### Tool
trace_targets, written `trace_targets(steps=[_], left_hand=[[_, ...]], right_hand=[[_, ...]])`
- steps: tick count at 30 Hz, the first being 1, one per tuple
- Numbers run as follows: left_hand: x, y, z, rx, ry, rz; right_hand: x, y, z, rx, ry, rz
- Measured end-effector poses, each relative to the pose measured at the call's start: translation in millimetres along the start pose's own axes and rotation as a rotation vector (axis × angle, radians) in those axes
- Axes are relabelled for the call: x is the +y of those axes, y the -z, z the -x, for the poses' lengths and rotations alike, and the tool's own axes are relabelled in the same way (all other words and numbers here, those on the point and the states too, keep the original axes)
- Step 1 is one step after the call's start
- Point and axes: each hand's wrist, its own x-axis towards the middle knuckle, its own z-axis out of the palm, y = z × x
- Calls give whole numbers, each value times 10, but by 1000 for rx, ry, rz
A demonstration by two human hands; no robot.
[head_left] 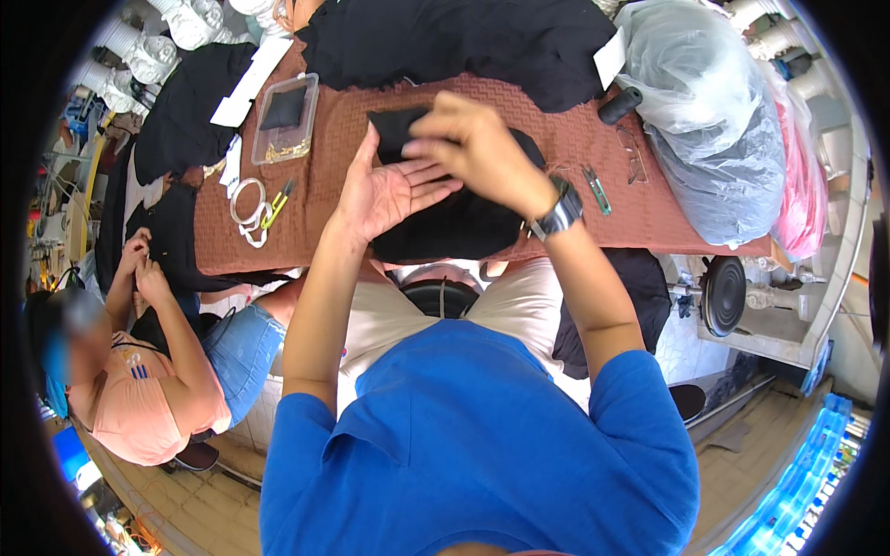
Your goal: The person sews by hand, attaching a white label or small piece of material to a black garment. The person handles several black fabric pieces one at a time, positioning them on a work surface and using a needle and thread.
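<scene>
Two hands meet over the black cloth [454, 227] on the desk [324, 139]. Left hand [389, 190] lies open, palm up, on the cloth's left. Right hand [473, 148], fingers curled, pinches its upper edge just above.

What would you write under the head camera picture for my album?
Both hands, left hand open and right hand above it, handle black cloth on a reddish-brown table cover.

A black fabric piece [454, 218] lies flat and partly folded on the brown-red textured table cover [334, 139].
</scene>
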Motion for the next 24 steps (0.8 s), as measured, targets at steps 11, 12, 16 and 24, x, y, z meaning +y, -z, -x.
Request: trace_targets(steps=[11,12,16,24], left_hand=[[-234,445,173,113,-168,-82],[-243,414,192,92,-188,-108],[-350,315,223,164,-347,-238],[-421,248,190,199,-542,-507]], right_hand=[[-389,-261,839,-37,-240,-108],[-375,-194,796,22,-343,-98],[-232,-139,665,229,-289,52],[-92,-233,607,175,-219,80]])
